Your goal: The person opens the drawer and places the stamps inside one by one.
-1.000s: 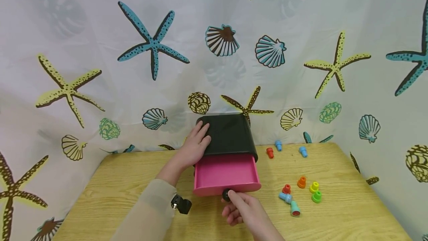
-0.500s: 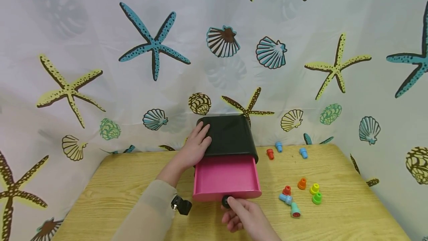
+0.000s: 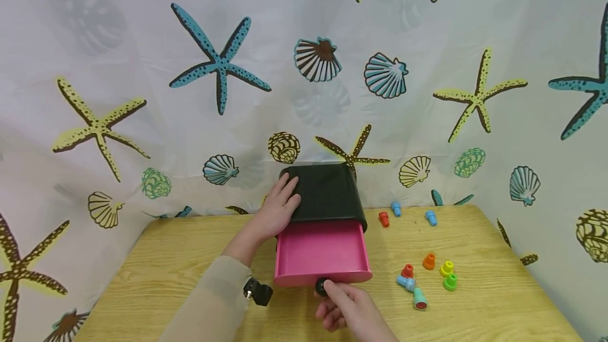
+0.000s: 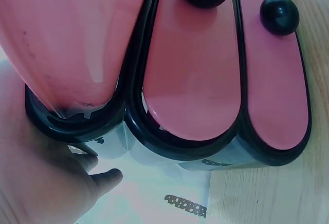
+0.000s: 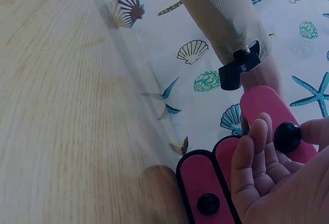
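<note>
A small black chest of drawers [image 3: 325, 191] stands at the back of the table. Its top pink drawer [image 3: 323, 251] is pulled out, and the bare floor inside shows. My right hand [image 3: 351, 307] pinches that drawer's round black knob [image 3: 321, 287] with the thumb; the right wrist view shows the other fingers behind it. Extended fingers of my left hand [image 3: 275, 212] rest on the chest's top at the left side. In the left wrist view, a middle pink drawer front [image 4: 195, 80] and a lowest drawer front [image 4: 277, 85] sit flush in their black frames.
On the wooden table [image 3: 185, 257], to the right of the chest, lie several small coloured pegs, including a green one [image 3: 450, 281] and a teal one [image 3: 419, 297]. A patterned curtain [image 3: 142, 41] hangs close behind the chest.
The top drawer has come out slightly towards me, with my right hand on its knob. Over the last half second it barely moves. My left hand stays on the chest.
</note>
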{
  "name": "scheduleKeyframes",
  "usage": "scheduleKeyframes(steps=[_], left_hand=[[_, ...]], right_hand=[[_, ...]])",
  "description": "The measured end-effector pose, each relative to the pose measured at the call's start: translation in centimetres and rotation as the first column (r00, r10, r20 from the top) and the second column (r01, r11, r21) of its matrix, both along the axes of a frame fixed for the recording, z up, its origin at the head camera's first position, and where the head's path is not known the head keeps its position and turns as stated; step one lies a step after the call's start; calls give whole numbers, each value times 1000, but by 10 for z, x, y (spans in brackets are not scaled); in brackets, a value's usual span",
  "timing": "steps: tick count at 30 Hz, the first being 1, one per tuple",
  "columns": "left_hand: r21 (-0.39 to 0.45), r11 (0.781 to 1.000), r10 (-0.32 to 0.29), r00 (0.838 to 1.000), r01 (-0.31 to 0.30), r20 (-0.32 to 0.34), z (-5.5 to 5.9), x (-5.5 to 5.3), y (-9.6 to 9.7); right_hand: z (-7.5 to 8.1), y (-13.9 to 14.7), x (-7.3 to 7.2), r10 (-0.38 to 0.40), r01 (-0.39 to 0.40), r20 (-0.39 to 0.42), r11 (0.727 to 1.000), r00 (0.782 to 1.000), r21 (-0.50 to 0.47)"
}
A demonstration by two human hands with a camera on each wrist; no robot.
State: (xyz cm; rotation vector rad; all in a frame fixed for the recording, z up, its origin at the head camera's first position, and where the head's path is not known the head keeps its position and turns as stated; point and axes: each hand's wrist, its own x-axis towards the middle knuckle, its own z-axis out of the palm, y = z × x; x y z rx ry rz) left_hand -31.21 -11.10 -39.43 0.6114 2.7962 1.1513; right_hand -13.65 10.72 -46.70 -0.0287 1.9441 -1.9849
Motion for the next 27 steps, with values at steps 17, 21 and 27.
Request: scheduleKeyframes(steps=[17, 21, 27], left_hand=[[13, 1000, -10, 1000, 9, 6, -3, -3, 0], [11, 1000, -4, 1000, 4, 2, -2, -3, 0], [15, 1000, -4, 1000, 4, 3, -3, -3, -1]], right_hand=[[-5, 31, -1, -3, 1, 13, 989, 1000, 148], [-7, 41, -3, -32, 32, -2, 980, 999, 196], [-9, 54, -7, -82, 85, -20, 962, 996, 259]])
